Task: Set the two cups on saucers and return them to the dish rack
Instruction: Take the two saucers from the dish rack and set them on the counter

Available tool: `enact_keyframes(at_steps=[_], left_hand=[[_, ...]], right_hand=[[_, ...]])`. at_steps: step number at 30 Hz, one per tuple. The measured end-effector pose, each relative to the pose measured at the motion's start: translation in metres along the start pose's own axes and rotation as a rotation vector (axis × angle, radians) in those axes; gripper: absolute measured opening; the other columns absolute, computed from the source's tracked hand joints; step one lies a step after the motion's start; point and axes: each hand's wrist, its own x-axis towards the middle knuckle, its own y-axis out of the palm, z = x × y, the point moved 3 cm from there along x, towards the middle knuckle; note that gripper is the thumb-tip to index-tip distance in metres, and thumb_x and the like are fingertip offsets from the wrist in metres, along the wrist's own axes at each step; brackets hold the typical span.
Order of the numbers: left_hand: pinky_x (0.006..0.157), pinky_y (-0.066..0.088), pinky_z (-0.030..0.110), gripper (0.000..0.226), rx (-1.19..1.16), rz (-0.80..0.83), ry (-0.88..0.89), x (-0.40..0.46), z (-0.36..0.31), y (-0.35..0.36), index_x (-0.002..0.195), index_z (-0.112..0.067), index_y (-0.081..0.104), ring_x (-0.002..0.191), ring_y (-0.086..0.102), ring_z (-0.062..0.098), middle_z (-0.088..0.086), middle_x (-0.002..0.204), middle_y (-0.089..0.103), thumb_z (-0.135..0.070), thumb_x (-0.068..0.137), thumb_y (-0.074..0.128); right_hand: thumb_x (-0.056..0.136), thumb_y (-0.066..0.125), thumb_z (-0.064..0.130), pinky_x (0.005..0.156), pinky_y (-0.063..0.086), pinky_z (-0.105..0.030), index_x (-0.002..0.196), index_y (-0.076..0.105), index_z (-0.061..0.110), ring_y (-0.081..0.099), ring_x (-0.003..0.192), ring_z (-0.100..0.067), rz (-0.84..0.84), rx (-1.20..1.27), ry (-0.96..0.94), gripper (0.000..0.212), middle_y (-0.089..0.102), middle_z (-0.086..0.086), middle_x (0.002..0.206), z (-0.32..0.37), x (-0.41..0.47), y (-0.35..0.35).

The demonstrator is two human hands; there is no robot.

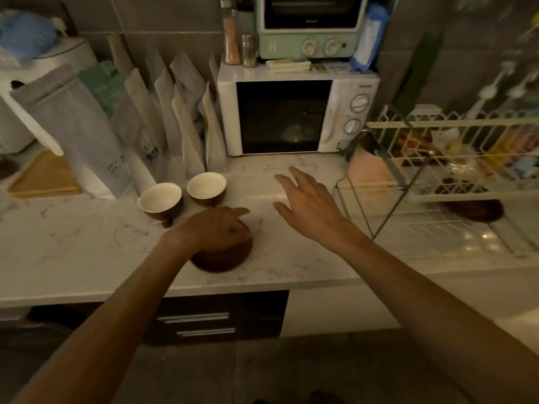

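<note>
Two brown cups with cream insides stand side by side on the marble counter, the left cup (160,200) and the right cup (206,188). Just in front of them lies a brown saucer (220,259), and my left hand (215,228) rests on top of it with fingers curled over its far rim. My right hand (306,199) hovers above the counter to the right of the cups, fingers spread, holding nothing. The white wire dish rack (431,182) stands at the right. Another brown saucer (475,209) sits on its lower shelf.
A white microwave (291,118) stands behind the cups, a mint toaster oven (309,27) on top. Several upright pouches (163,118) lean against the wall at the left, close behind the cups. A wooden board (43,176) lies at far left. Drawers sit below the counter edge.
</note>
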Motion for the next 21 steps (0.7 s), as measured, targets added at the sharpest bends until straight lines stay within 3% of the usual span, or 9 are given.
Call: enact_keyframes(at_steps=[3,6,8,12,21], left_hand=[[0.113,0.032,0.04,0.056,0.051,0.111,0.074,-0.009,-0.045,-0.005,0.144,-0.039,0.032,0.137,0.04,0.02,-0.006,0.151,0.038,-0.053,0.092,0.046],[0.111,0.029,0.033,0.06,0.132,0.056,0.197,-0.02,-0.095,-0.002,0.147,-0.037,0.022,0.137,0.038,0.017,-0.004,0.153,0.037,-0.052,0.094,0.043],[0.111,0.026,0.03,0.061,0.154,0.098,0.272,-0.021,-0.12,0.008,0.148,-0.037,0.018,0.139,0.034,0.015,-0.006,0.155,0.032,-0.054,0.094,0.041],[0.114,0.029,0.031,0.065,0.179,0.236,0.391,-0.011,-0.164,0.037,0.148,-0.042,0.015,0.139,0.035,0.015,-0.006,0.156,0.031,-0.061,0.091,0.04],[0.108,0.038,0.032,0.061,0.093,0.238,0.577,0.027,-0.298,0.074,0.147,-0.036,0.028,0.133,0.044,0.018,-0.002,0.151,0.04,-0.056,0.091,0.045]], right_hand=[[0.096,0.051,0.047,0.099,0.046,-0.041,0.146,0.04,0.027,0.051,0.128,-0.026,0.219,0.03,0.004,0.055,0.05,-0.005,0.146,-0.018,-0.022,-0.023],[0.092,0.054,0.053,0.094,0.046,-0.033,0.146,0.037,0.034,0.055,0.121,-0.02,0.558,0.096,0.026,0.059,0.053,0.001,0.143,-0.04,-0.054,-0.035],[0.092,0.054,0.055,0.088,0.042,-0.028,0.147,0.036,0.034,0.054,0.12,-0.017,0.677,0.101,0.043,0.061,0.051,0.003,0.144,-0.057,-0.078,-0.041],[0.093,0.052,0.053,0.096,0.04,-0.034,0.146,0.038,0.033,0.05,0.126,-0.02,0.689,0.063,0.123,0.059,0.052,0.002,0.143,-0.103,-0.123,-0.052],[0.095,0.051,0.049,0.104,0.039,-0.036,0.147,0.038,0.029,0.049,0.13,-0.022,0.636,0.057,0.424,0.057,0.051,-0.001,0.145,-0.226,-0.177,-0.07]])
